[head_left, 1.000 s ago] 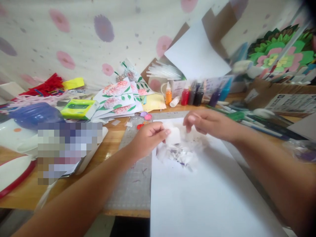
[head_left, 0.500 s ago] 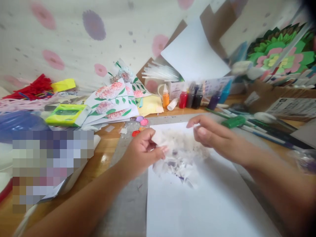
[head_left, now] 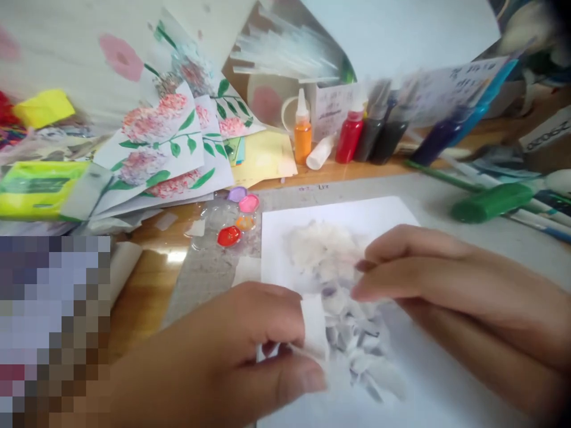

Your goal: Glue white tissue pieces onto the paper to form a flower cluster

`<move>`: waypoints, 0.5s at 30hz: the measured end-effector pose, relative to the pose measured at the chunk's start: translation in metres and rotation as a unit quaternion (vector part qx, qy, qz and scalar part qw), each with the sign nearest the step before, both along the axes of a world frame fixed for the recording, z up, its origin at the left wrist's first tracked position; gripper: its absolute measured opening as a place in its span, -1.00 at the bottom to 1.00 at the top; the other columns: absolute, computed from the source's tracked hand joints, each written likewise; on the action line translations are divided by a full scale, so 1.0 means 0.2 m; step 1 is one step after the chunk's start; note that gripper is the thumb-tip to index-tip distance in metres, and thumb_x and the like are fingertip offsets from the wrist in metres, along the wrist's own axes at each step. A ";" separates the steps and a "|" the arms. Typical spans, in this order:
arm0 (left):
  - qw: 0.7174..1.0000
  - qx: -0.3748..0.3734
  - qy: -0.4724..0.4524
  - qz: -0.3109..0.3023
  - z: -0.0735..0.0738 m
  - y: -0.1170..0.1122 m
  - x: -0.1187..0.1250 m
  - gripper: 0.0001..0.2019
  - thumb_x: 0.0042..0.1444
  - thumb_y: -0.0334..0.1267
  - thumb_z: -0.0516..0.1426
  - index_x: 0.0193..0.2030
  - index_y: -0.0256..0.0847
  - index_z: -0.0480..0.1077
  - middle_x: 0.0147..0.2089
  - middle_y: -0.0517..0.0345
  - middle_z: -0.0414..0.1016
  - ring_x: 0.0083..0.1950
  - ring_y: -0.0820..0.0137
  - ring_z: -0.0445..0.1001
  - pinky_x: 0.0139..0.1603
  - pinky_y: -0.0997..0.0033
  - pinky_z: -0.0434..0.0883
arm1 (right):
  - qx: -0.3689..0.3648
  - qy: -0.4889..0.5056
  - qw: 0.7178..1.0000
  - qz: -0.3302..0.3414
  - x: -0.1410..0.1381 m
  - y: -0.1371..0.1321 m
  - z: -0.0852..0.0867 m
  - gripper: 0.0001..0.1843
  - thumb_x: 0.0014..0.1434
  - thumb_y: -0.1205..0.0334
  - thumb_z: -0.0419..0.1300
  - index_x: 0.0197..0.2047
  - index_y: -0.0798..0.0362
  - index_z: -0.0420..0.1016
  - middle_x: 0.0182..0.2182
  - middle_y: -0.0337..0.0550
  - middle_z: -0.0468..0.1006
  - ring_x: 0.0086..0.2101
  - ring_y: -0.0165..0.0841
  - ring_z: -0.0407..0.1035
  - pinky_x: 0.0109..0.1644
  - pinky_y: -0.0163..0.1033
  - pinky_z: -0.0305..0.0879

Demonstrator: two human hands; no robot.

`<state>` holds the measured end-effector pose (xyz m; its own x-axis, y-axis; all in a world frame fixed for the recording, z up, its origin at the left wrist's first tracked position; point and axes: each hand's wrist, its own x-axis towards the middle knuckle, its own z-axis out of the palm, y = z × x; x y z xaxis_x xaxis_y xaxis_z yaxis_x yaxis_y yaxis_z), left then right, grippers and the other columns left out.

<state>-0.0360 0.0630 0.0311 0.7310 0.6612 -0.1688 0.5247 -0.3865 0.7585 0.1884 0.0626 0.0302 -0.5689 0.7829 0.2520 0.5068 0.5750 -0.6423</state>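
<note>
My left hand (head_left: 232,356) is closed, pinching a small piece of white tissue paper (head_left: 313,326) between thumb and fingers. My right hand (head_left: 446,285) reaches in from the right with its fingers held together, fingertips touching the pile of torn white and purplish tissue bits (head_left: 339,285). That pile lies on a white sheet of paper (head_left: 285,238) on a grey cutting mat (head_left: 209,267). Whether the right fingertips hold a scrap is unclear.
A small paint palette (head_left: 234,217) with purple, pink, orange and red sits left of the sheet. Flower paintings (head_left: 169,148), paint bottles (head_left: 352,134), an orange bottle (head_left: 303,131), a green marker (head_left: 491,202), a yellow-green pack (head_left: 40,187) and a white cup (head_left: 267,98) crowd the wooden table.
The camera has moved much closer and lower over the pile. My left hand now pinches a tissue piece at the pile's near side; my right hand has dropped onto the pile.
</note>
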 end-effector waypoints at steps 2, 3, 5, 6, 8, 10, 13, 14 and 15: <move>0.999 -0.012 -0.013 0.045 -0.01 0.01 0.00 -0.87 0.07 -0.22 0.05 -0.44 -0.14 0.35 -0.42 0.26 0.42 -0.36 0.47 0.36 -0.37 0.58 0.32 | -0.005 0.017 0.999 -0.038 0.01 0.00 0.00 -0.70 0.12 0.36 0.01 -0.17 -0.22 0.38 -0.15 -0.25 0.36 -0.18 -0.37 0.30 -0.29 -0.35 0.34; 0.997 -0.011 -0.023 0.078 -0.02 0.01 0.01 -0.87 0.07 -0.23 0.04 -0.45 -0.14 0.34 -0.41 0.25 0.42 -0.37 0.45 0.35 -0.37 0.57 0.33 | -0.005 0.027 0.998 -0.062 0.02 -0.01 -0.01 -0.69 0.12 0.35 0.01 -0.15 -0.23 0.39 -0.14 -0.23 0.36 -0.18 -0.35 0.31 -0.30 -0.32 0.35; 0.990 -0.001 -0.047 0.133 -0.02 0.01 0.01 -0.87 0.04 -0.23 0.05 -0.49 -0.16 0.31 -0.43 0.22 0.40 -0.39 0.44 0.34 -0.40 0.53 0.35 | -0.013 0.038 0.994 -0.103 0.04 -0.01 -0.03 -0.68 0.13 0.32 0.00 -0.11 -0.25 0.37 -0.19 -0.21 0.39 -0.25 -0.33 0.33 -0.35 -0.27 0.36; 0.987 0.005 -0.060 0.149 -0.03 0.01 0.02 -0.86 0.02 -0.24 0.06 -0.52 -0.16 0.30 -0.44 0.21 0.40 -0.41 0.43 0.34 -0.41 0.52 0.36 | -0.017 0.038 0.992 -0.119 0.05 0.00 -0.04 -0.68 0.13 0.30 0.01 -0.09 -0.27 0.36 -0.24 -0.21 0.41 -0.29 -0.33 0.35 -0.38 -0.26 0.36; 0.981 0.024 -0.084 0.171 -0.03 0.01 0.02 -0.88 -0.03 -0.28 0.08 -0.55 -0.17 0.28 -0.48 0.21 0.38 -0.45 0.44 0.33 -0.45 0.50 0.36 | -0.016 0.041 0.990 -0.134 0.05 0.00 -0.07 -0.65 0.12 0.28 0.04 -0.05 -0.30 0.33 -0.32 -0.21 0.43 -0.36 -0.33 0.36 -0.40 -0.24 0.37; 0.974 0.046 -0.104 0.194 -0.04 0.00 0.02 -0.90 -0.07 -0.31 0.11 -0.55 -0.16 0.27 -0.49 0.23 0.38 -0.48 0.46 0.33 -0.49 0.51 0.34 | -0.017 0.046 0.991 -0.125 0.05 0.00 -0.08 -0.59 0.10 0.26 0.07 0.01 -0.31 0.28 -0.30 -0.21 0.44 -0.36 -0.32 0.37 -0.38 -0.24 0.38; 0.970 0.047 -0.127 0.200 -0.05 0.00 0.03 -0.88 -0.08 -0.33 0.14 -0.53 -0.16 0.24 -0.50 0.27 0.38 -0.50 0.49 0.33 -0.52 0.56 0.31 | -0.030 0.053 0.994 -0.088 0.04 0.01 -0.09 -0.55 0.09 0.28 0.07 0.04 -0.31 0.24 -0.19 -0.25 0.44 -0.29 -0.32 0.38 -0.36 -0.28 0.40; 0.972 0.040 -0.128 0.194 -0.05 0.00 0.03 -0.90 -0.08 -0.34 0.15 -0.51 -0.16 0.26 -0.50 0.29 0.38 -0.50 0.51 0.33 -0.52 0.58 0.31 | -0.031 0.057 0.995 -0.074 0.04 0.02 -0.08 -0.55 0.09 0.30 0.06 0.03 -0.31 0.25 -0.16 -0.27 0.44 -0.27 -0.33 0.38 -0.35 -0.29 0.40; 0.974 0.034 -0.125 0.187 -0.06 0.01 0.04 -0.92 -0.08 -0.34 0.15 -0.49 -0.15 0.30 -0.49 0.30 0.39 -0.50 0.51 0.33 -0.52 0.59 0.30 | -0.029 0.060 0.996 -0.064 0.04 0.02 -0.08 -0.56 0.09 0.34 0.04 0.01 -0.31 0.26 -0.15 -0.30 0.43 -0.26 -0.35 0.38 -0.33 -0.31 0.39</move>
